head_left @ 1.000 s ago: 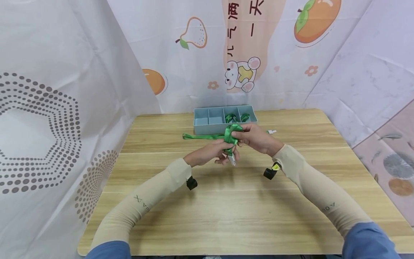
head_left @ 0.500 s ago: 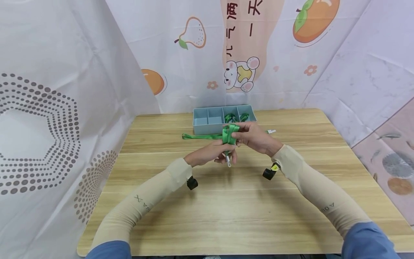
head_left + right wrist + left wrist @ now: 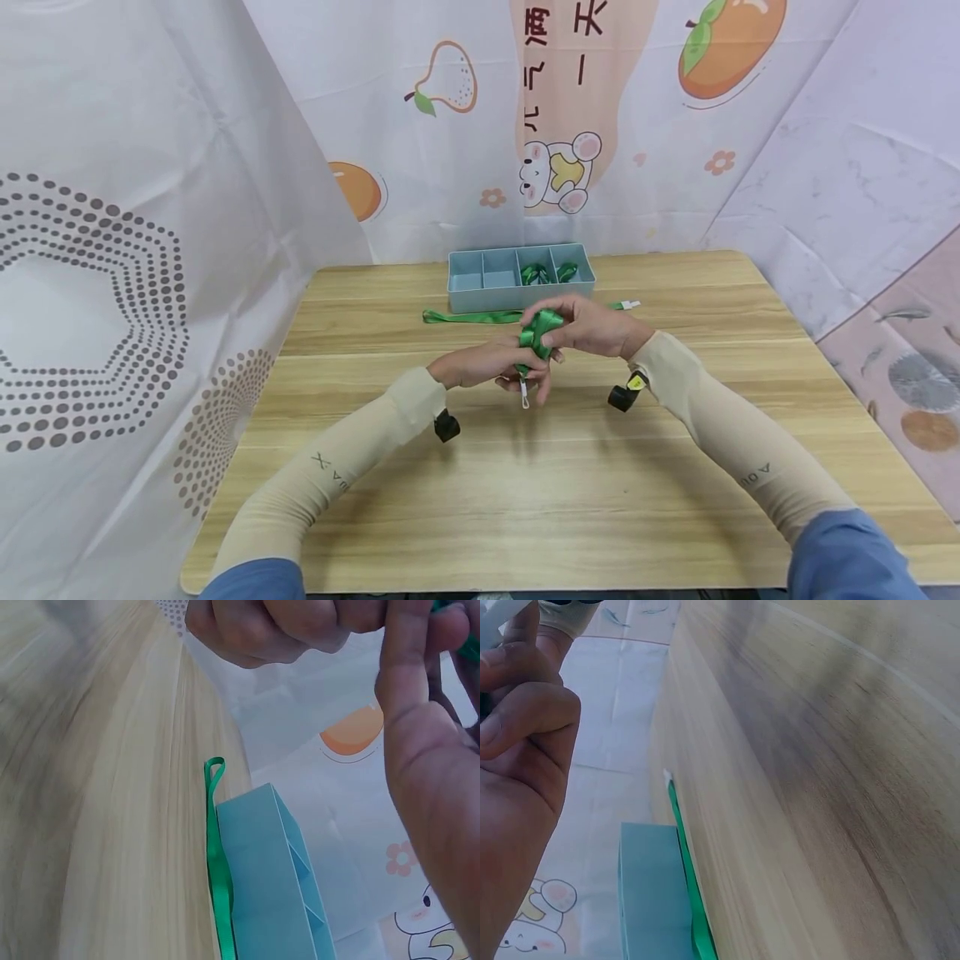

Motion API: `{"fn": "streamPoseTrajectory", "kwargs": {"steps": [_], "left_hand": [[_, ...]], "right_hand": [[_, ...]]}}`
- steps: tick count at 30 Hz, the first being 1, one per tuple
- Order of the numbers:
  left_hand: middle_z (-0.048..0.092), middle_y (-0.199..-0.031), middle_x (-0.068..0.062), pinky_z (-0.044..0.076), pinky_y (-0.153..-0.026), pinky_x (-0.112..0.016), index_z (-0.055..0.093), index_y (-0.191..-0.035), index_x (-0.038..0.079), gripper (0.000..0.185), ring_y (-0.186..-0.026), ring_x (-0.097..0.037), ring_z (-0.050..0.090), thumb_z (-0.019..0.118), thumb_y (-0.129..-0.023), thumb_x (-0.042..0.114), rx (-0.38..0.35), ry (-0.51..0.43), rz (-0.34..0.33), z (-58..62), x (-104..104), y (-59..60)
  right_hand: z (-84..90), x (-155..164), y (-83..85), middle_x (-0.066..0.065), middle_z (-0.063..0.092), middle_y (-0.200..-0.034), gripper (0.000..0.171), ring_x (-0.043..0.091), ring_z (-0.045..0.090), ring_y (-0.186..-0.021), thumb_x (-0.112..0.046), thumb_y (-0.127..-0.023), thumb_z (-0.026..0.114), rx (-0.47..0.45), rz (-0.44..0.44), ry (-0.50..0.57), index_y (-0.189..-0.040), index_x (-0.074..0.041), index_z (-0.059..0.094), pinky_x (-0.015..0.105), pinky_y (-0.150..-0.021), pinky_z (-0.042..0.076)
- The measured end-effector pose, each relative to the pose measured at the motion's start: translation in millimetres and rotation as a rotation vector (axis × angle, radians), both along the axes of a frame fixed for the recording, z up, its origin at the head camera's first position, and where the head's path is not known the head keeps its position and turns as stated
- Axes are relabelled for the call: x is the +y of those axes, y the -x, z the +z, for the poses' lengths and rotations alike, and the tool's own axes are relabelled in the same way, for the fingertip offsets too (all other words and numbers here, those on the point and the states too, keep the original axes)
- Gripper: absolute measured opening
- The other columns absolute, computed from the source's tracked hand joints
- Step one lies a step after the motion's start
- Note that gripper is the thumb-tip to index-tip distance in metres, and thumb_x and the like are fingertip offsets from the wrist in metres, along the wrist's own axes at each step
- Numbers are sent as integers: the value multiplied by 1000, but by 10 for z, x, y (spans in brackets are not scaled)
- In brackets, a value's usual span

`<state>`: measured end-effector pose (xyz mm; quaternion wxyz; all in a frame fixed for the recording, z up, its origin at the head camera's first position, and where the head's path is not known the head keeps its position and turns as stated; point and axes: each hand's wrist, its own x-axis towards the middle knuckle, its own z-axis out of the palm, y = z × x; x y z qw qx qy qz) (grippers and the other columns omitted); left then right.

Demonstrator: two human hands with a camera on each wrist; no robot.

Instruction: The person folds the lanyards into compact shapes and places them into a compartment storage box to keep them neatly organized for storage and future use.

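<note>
Head view: both hands meet above the table (image 3: 525,500).
Left hand (image 3: 487,367): pinches bundled green lanyard (image 3: 537,333).
Right hand (image 3: 592,323): grips its top.
Risk: the coil may spring loose if either pinch slackens.

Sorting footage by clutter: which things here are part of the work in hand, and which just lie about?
In hand:
left hand
right hand
bundled green lanyard
its metal clip

Lying about:
flat green lanyard
grey divided tray
rolled lanyards inside
wooden table

- A tray (image 3: 480,293) is sitting at the back of the tabletop (image 3: 540,492).
- A lanyard (image 3: 468,317) is lying just before it.
- Both hands are meeting nearer, mid-tabletop.
</note>
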<state>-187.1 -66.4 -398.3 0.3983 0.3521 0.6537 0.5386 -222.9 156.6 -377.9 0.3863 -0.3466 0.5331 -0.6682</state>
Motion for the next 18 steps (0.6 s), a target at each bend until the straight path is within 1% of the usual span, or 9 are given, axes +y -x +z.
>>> {"fn": "streamPoseTrajectory", "kwargs": {"steps": [2, 3, 4, 5, 6, 9, 13, 16, 18], "left_hand": [[73, -93, -15, 26, -51, -27, 49, -89, 0, 38, -56, -17, 36, 43, -106, 34, 1, -1, 27, -8, -18, 5], [73, -94, -15, 27, -51, -27, 51, -92, 0, 38, -56, -17, 37, 43, -107, 34, 7, -4, 50, -13, -30, 9], [73, -96, -14, 28, -51, -26, 52, -90, 0, 41, -58, -16, 37, 42, -108, 35, 17, -4, 76, -20, -42, 16], [73, -98, -13, 28, -52, -26, 55, -93, 0, 42, -59, -16, 37, 41, -109, 36, 28, -6, 106, -27, -56, 25], [73, -99, -13, 29, -52, -26, 59, -95, 3, 40, -59, -16, 36, 41, -110, 36, 40, -11, 138, -32, -68, 33], [73, -102, -12, 30, -53, -25, 65, -106, 6, 41, -60, -14, 34, 39, -112, 37, 76, -21, 216, -54, -90, 56], [72, -98, -10, 29, -54, -25, 61, -109, 0, 45, -60, -14, 33, 35, -114, 36, 118, -17, 267, -97, -69, 72], [71, -99, -9, 30, -56, -25, 58, -113, -3, 47, -64, -14, 38, 34, -115, 37, 138, -9, 302, -137, -37, 73], [71, -102, -9, 33, -58, -25, 59, -118, -3, 47, -69, -14, 43, 35, -114, 38, 159, -9, 343, -160, -18, 75]], "right_hand": [[-3, 2, 5, 8, 71, -105, 25, 17, 61, -78, 4, -100, 63, 27, -63, -21, -117, -11, 73, 27, -67, 54], [-4, 4, 9, 10, 71, -106, 21, 17, 62, -77, 3, -101, 63, 43, -101, -35, -114, -9, 73, 28, -67, 54], [-11, 9, 20, 10, 71, -107, 19, 18, 62, -76, 1, -101, 62, 62, -145, -52, -114, -7, 73, 28, -67, 55], [-22, 15, 32, 11, 71, -108, 17, 18, 63, -76, -1, -102, 63, 76, -192, -67, -115, -5, 73, 29, -68, 55], [-35, 21, 46, 11, 71, -109, 17, 18, 63, -77, -2, -102, 63, 96, -237, -84, -117, -2, 73, 30, -70, 56], [-62, 31, 82, 12, 68, -115, 23, 18, 64, -82, -7, -102, 65, 135, -355, -137, -121, 5, 70, 31, -75, 57], [-69, 30, 96, 10, 68, -118, 24, 18, 64, -86, -11, -101, 67, 143, -457, -181, -121, 4, 72, 34, -81, 57], [-69, 29, 107, 6, 72, -108, 21, 17, 66, -84, -13, -100, 70, 117, -516, -177, -116, -1, 75, 35, -84, 57], [-64, 29, 119, 5, 73, -102, 20, 17, 68, -85, -12, -99, 71, 97, -553, -161, -114, 1, 75, 36, -85, 57]]}}
